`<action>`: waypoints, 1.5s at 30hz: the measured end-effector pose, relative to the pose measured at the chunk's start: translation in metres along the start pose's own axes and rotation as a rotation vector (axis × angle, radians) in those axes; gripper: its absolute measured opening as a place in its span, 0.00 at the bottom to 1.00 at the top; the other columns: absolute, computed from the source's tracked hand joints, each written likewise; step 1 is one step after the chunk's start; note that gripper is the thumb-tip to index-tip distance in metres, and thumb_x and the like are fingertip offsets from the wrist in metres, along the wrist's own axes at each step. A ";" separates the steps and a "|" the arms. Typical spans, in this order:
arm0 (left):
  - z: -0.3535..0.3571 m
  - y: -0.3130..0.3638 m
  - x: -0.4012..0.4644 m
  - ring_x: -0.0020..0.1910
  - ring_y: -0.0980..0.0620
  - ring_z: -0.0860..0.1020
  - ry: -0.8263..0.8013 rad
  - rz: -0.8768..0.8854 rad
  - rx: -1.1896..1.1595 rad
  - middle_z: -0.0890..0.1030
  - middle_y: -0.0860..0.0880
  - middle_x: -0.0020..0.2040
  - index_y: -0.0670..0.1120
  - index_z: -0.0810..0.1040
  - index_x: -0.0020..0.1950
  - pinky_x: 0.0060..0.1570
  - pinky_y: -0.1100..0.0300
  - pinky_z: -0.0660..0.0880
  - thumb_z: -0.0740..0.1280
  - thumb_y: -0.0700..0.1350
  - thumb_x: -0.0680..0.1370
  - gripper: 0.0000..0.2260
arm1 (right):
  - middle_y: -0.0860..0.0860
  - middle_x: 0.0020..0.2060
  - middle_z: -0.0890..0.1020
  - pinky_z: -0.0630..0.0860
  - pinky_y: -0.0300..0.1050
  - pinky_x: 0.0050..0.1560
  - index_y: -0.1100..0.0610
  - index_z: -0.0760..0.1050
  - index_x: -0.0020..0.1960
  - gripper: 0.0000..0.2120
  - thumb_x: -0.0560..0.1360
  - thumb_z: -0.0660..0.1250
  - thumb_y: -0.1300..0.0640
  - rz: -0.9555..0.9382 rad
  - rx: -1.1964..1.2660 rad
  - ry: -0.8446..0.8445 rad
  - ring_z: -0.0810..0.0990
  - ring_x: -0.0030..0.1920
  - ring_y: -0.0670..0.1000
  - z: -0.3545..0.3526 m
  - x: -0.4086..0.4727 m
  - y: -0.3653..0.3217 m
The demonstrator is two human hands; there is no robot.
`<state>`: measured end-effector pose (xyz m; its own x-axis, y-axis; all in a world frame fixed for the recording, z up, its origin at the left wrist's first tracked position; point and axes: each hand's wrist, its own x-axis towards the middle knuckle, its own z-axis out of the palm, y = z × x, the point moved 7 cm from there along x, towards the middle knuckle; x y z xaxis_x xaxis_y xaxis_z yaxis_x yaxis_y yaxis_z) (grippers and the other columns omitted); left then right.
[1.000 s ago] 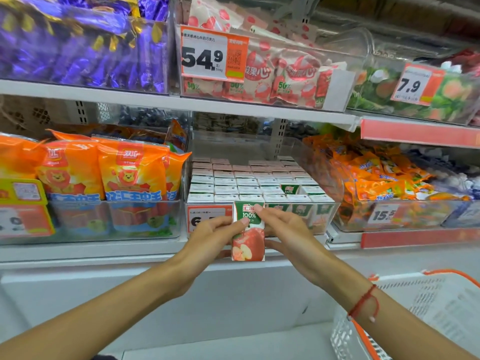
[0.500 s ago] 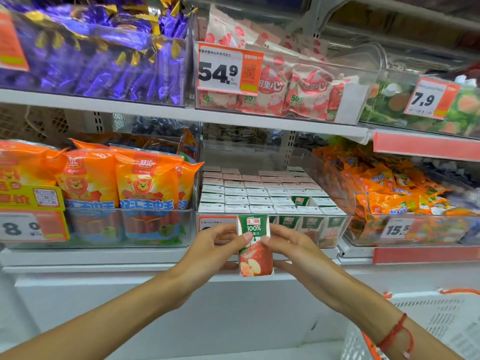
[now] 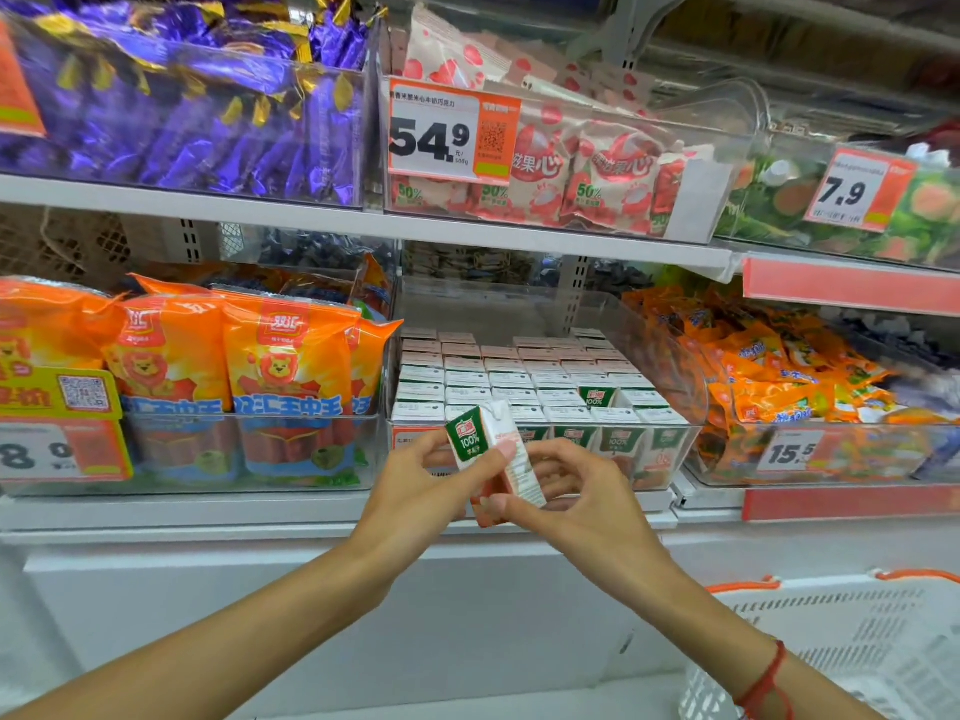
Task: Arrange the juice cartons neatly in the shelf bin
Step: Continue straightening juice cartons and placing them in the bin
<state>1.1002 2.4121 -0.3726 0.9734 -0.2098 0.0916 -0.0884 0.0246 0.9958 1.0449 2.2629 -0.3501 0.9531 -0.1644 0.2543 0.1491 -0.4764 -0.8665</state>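
A small green, white and red juice carton (image 3: 480, 436) is held tilted in front of the clear shelf bin (image 3: 670, 366). My left hand (image 3: 415, 496) grips its left side with the thumb across the front. My right hand (image 3: 582, 501) pinches its lower right corner with curled fingers. The bin holds several rows of upright juice cartons (image 3: 509, 381) packed tightly, and one carton (image 3: 597, 396) in the third row stands a little higher than the rest.
Orange sausage packs (image 3: 280, 376) fill the bin to the left, orange snack packets (image 3: 779, 376) the bin to the right. The shelf above carries purple candy (image 3: 197, 106) and pink bags (image 3: 597, 174). A white basket with orange rim (image 3: 841, 631) sits low right.
The carton has turned from facing me squarely to a tilted, rotated pose, showing its side panel. My right hand has slid down to the lower corner. The camera has moved closer.
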 end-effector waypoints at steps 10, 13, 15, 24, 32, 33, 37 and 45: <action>0.003 0.000 0.001 0.45 0.62 0.83 -0.214 -0.110 -0.011 0.86 0.58 0.45 0.57 0.82 0.49 0.46 0.65 0.76 0.70 0.56 0.75 0.06 | 0.48 0.49 0.86 0.78 0.44 0.59 0.52 0.81 0.55 0.12 0.75 0.69 0.48 0.244 0.226 -0.309 0.83 0.53 0.45 0.000 0.006 0.022; 0.006 0.003 0.000 0.46 0.61 0.83 -0.242 -0.103 -0.023 0.86 0.58 0.46 0.56 0.82 0.50 0.47 0.64 0.76 0.69 0.54 0.76 0.05 | 0.50 0.54 0.85 0.76 0.47 0.63 0.54 0.78 0.61 0.23 0.69 0.71 0.46 0.299 0.318 -0.393 0.82 0.58 0.47 0.002 0.004 0.024; 0.008 0.004 0.000 0.48 0.60 0.84 -0.258 -0.097 -0.039 0.86 0.57 0.47 0.56 0.81 0.52 0.49 0.64 0.76 0.68 0.54 0.77 0.07 | 0.50 0.56 0.84 0.74 0.49 0.65 0.53 0.77 0.63 0.26 0.68 0.76 0.48 0.320 0.359 -0.430 0.81 0.59 0.48 0.003 0.002 0.024; 0.015 0.013 -0.006 0.51 0.59 0.83 -0.327 -0.023 -0.056 0.85 0.59 0.51 0.58 0.77 0.57 0.44 0.69 0.78 0.67 0.61 0.71 0.16 | 0.48 0.57 0.84 0.79 0.44 0.56 0.52 0.77 0.64 0.24 0.68 0.73 0.55 0.263 0.383 -0.500 0.81 0.59 0.47 0.001 -0.001 0.016; 0.004 0.010 -0.002 0.43 0.58 0.85 -0.147 -0.030 -0.036 0.86 0.54 0.43 0.51 0.83 0.52 0.39 0.64 0.82 0.73 0.52 0.72 0.11 | 0.45 0.42 0.84 0.77 0.32 0.41 0.48 0.79 0.52 0.21 0.62 0.81 0.55 0.157 0.109 -0.088 0.82 0.40 0.39 -0.014 0.009 0.018; 0.004 0.010 -0.001 0.42 0.57 0.85 -0.125 -0.023 -0.025 0.86 0.54 0.42 0.50 0.82 0.52 0.39 0.63 0.82 0.74 0.50 0.72 0.10 | 0.44 0.42 0.83 0.76 0.31 0.39 0.48 0.78 0.52 0.23 0.60 0.82 0.54 0.124 0.046 -0.033 0.81 0.38 0.38 -0.016 0.009 0.017; 0.006 0.008 0.000 0.43 0.57 0.84 -0.079 0.013 0.014 0.86 0.54 0.43 0.52 0.81 0.51 0.40 0.62 0.82 0.75 0.48 0.71 0.10 | 0.41 0.39 0.80 0.75 0.30 0.38 0.47 0.76 0.53 0.28 0.55 0.80 0.48 -0.017 -0.095 0.013 0.78 0.38 0.35 -0.012 0.005 0.007; 0.004 0.004 0.006 0.44 0.59 0.84 -0.199 -0.065 -0.039 0.86 0.56 0.44 0.54 0.81 0.52 0.37 0.69 0.79 0.72 0.52 0.74 0.08 | 0.51 0.53 0.85 0.78 0.43 0.59 0.52 0.79 0.61 0.23 0.68 0.70 0.46 0.319 0.342 -0.399 0.83 0.55 0.48 -0.007 0.004 0.024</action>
<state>1.1050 2.4070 -0.3683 0.9156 -0.4009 0.0305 -0.0149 0.0420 0.9990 1.0500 2.2444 -0.3671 0.9799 0.1145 -0.1631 -0.1464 -0.1415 -0.9791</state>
